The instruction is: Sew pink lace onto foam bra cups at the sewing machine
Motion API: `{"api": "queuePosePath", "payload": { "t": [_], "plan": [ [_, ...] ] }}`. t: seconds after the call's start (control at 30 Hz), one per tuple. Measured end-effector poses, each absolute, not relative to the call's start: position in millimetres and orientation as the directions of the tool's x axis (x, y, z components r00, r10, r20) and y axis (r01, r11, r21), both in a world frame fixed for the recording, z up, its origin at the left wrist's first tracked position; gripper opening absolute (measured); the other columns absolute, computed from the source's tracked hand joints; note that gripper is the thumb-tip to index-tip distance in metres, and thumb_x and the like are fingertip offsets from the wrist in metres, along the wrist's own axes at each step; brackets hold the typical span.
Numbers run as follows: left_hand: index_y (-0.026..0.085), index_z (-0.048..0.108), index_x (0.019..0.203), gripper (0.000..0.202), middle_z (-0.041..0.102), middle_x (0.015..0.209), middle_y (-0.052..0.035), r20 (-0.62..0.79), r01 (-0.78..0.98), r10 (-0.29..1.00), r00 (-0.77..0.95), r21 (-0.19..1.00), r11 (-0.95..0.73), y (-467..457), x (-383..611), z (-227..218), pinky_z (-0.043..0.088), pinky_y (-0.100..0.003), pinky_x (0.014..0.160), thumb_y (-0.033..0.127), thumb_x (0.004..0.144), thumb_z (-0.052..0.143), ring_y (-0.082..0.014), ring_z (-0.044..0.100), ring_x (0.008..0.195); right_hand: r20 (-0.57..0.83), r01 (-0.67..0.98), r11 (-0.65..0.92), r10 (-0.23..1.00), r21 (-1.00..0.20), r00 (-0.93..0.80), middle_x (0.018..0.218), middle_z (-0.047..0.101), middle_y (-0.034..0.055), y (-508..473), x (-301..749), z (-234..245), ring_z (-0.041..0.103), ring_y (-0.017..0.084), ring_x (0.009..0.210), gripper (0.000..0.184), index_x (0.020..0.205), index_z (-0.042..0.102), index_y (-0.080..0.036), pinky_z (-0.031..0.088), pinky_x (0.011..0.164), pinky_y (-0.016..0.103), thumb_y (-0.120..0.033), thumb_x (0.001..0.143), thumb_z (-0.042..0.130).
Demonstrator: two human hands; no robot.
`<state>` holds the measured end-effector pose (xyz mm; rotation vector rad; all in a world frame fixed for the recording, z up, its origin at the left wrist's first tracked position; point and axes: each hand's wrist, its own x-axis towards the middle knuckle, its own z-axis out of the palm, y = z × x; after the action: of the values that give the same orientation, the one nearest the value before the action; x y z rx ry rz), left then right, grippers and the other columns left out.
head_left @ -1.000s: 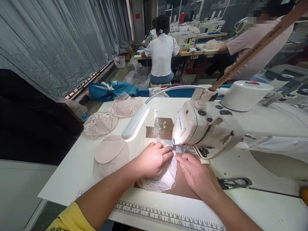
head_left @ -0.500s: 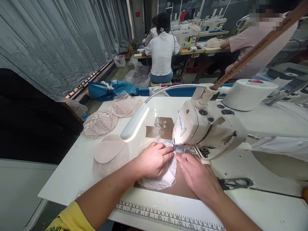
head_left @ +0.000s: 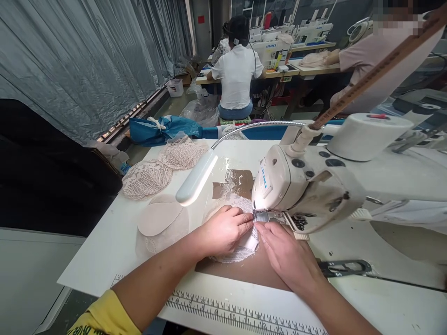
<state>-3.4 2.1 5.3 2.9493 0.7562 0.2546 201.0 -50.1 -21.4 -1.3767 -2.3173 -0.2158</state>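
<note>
A pale lace bra cup [head_left: 245, 254] lies under the sewing machine head [head_left: 275, 181], its edge at the needle area. My left hand [head_left: 228, 230] rests on top of the cup, its fingers bent together and pressing the fabric beside the presser foot. At the cup's right edge, close to the needle, my right hand [head_left: 284, 246] has thumb and forefinger pinched on the fabric. Both sets of fingertips nearly meet there. The needle itself is hidden by the fingers and machine head.
A lamp [head_left: 197, 179] on a bendy arm hangs over the table. Lace cups [head_left: 148, 179] lie at the back left, with smooth pads [head_left: 162, 218] nearer. A printed ruler [head_left: 230, 314] runs along the front edge. A person [head_left: 235, 79] sits ahead at another machine.
The lace cup has slid away from me under the machine; its near edge is farther back and more lace shows beyond my left hand. Both hands stay nearly in place.
</note>
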Motion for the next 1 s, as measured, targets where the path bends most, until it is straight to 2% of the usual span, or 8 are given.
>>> {"api": "queuePosePath", "payload": {
  "t": [0.2,0.37,0.5,0.67,0.8,0.9,1.0],
  "plan": [
    [0.010,0.057,0.121,0.035,0.058,0.129,-0.0093,0.172,0.462,0.476,0.862,0.118,-0.879,5.1,-2.7,2.0,0.041,-0.036,0.085,0.020,0.089,0.047,-0.0234,0.052,0.101,0.428,0.869,0.489,0.803,-0.075,-0.415,0.091,0.072,0.0048,-49.1,198.7,-18.2,0.063,0.018,0.077,0.032,0.107,0.068,-0.017,0.044,0.063,0.028,-0.012,0.090,0.042],
    [0.012,0.057,0.121,0.033,0.061,0.126,-0.0094,0.206,0.459,0.476,0.855,0.127,-0.879,8.5,-2.4,1.9,0.041,-0.037,0.086,0.020,0.092,0.044,-0.0239,0.052,0.106,0.386,0.848,0.499,0.829,-0.182,-0.404,0.093,0.071,0.0042,-49.0,204.1,-17.2,0.063,0.016,0.077,0.030,0.107,0.068,-0.018,0.046,0.065,0.026,-0.016,0.091,0.043],
    [0.012,0.057,0.122,0.034,0.060,0.126,-0.0103,0.222,0.459,0.483,0.847,0.153,-0.875,10.6,-2.9,1.3,0.041,-0.037,0.088,0.020,0.092,0.044,-0.0244,0.052,0.109,0.356,0.827,0.516,0.833,-0.224,-0.423,0.095,0.070,0.0050,-48.8,207.9,-18.0,0.063,0.017,0.081,0.031,0.109,0.067,-0.017,0.048,0.066,0.026,-0.018,0.091,0.042],
    [0.011,0.056,0.125,0.040,0.059,0.128,-0.0105,0.213,0.472,0.508,0.834,0.199,-0.859,10.5,-4.1,1.0,0.042,-0.038,0.089,0.019,0.085,0.048,-0.0247,0.050,0.111,0.352,0.826,0.526,0.827,-0.204,-0.439,0.096,0.070,0.0068,-48.1,206.9,-18.7,0.062,0.017,0.080,0.034,0.111,0.066,-0.015,0.049,0.067,0.027,-0.016,0.091,0.039],
    [0.014,0.056,0.125,0.037,0.058,0.129,-0.0100,0.220,0.506,0.543,0.811,0.204,-0.838,9.7,-4.7,1.6,0.042,-0.039,0.089,0.020,0.090,0.044,-0.0245,0.050,0.112,0.364,0.834,0.526,0.819,-0.167,-0.444,0.093,0.070,0.0072,-47.5,204.7,-18.9,0.061,0.017,0.079,0.036,0.114,0.066,-0.016,0.049,0.071,0.028,-0.014,0.091,0.038],
    [0.015,0.056,0.124,0.036,0.058,0.128,-0.0108,0.221,0.528,0.561,0.797,0.194,-0.827,9.3,-5.2,2.2,0.041,-0.039,0.090,0.021,0.092,0.043,-0.0248,0.050,0.111,0.372,0.847,0.513,0.820,-0.138,-0.435,0.090,0.071,0.0069,-47.3,203.1,-18.3,0.061,0.017,0.075,0.037,0.114,0.066,-0.016,0.049,0.067,0.029,-0.014,0.090,0.038],
    [0.015,0.056,0.124,0.035,0.057,0.129,-0.0111,0.219,0.540,0.570,0.792,0.186,-0.821,8.2,-6.7,3.2,0.040,-0.040,0.091,0.024,0.092,0.043,-0.0260,0.050,0.110,0.386,0.862,0.489,0.827,-0.137,-0.408,0.093,0.071,0.0073,-47.8,203.0,-19.9,0.063,0.019,0.078,0.036,0.114,0.067,-0.016,0.050,0.068,0.030,-0.014,0.091,0.039]
  ]
}}
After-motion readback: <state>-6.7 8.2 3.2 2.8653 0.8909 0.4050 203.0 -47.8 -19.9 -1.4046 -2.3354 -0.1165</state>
